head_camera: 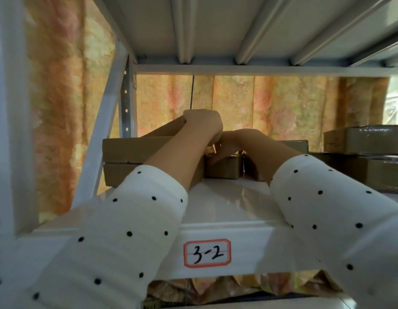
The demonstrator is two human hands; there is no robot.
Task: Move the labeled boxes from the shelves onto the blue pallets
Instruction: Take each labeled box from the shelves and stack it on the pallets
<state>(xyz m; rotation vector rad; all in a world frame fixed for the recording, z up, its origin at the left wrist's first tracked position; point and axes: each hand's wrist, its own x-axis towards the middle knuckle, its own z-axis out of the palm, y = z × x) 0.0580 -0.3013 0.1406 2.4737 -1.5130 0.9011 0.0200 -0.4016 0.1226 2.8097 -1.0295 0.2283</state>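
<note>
Warm backlight glows through the curtain (271, 108), the shelf interior dim, edges bent and softly blurred.

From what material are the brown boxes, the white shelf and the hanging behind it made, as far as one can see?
The flat brown boxes look like matt corrugated cardboard: dull brown faces, folded edges. The white shelf board seems to be painted or coated metal; it is glossy and reflects light, and ribs brace the shelf above. The orange flowered curtain behind looks like thin fabric, hanging in folds with light showing through.
</note>
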